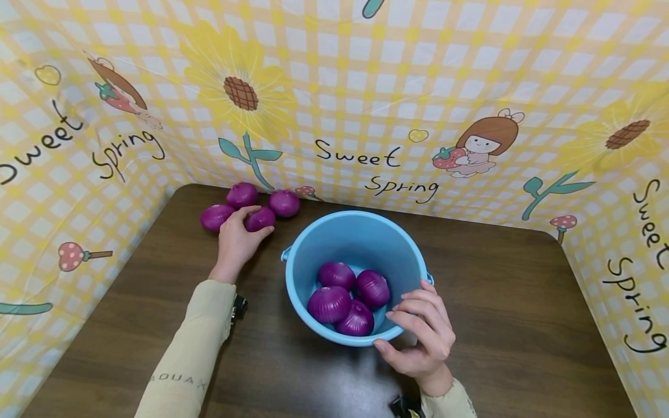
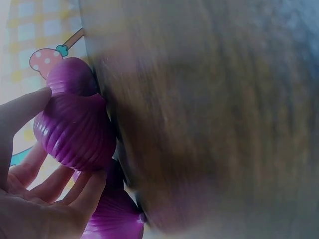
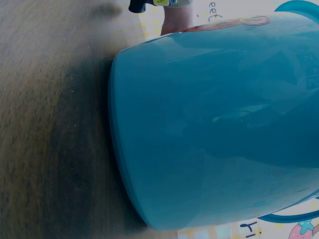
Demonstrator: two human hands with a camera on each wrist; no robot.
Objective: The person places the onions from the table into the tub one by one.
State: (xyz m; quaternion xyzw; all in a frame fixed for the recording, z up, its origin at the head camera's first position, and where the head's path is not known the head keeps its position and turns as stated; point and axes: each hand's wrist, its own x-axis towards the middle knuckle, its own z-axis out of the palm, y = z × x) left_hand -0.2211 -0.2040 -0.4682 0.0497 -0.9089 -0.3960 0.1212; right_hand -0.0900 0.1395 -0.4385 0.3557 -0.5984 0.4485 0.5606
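Observation:
My left hand (image 1: 237,241) holds a purple-red onion (image 1: 260,219) between thumb and fingers, at the table's back left. The left wrist view shows the fingers curled about this shiny, ribbed onion (image 2: 77,132). Three more onions lie close around it: one on the left (image 1: 216,218), one behind (image 1: 242,195) and one on the right (image 1: 284,204). A light blue bucket (image 1: 358,222) stands upright mid-table with several onions (image 1: 329,305) at its bottom. My right hand (image 1: 425,331) grips the bucket's near right rim, fingers over the edge. The right wrist view shows mainly the bucket's outer wall (image 3: 214,124).
The dark wood table (image 1: 502,325) is walled at the back and both sides by yellow checked cloth (image 1: 376,104) with printed flowers and lettering. A handle lug (image 1: 285,253) sticks out from the bucket's left side.

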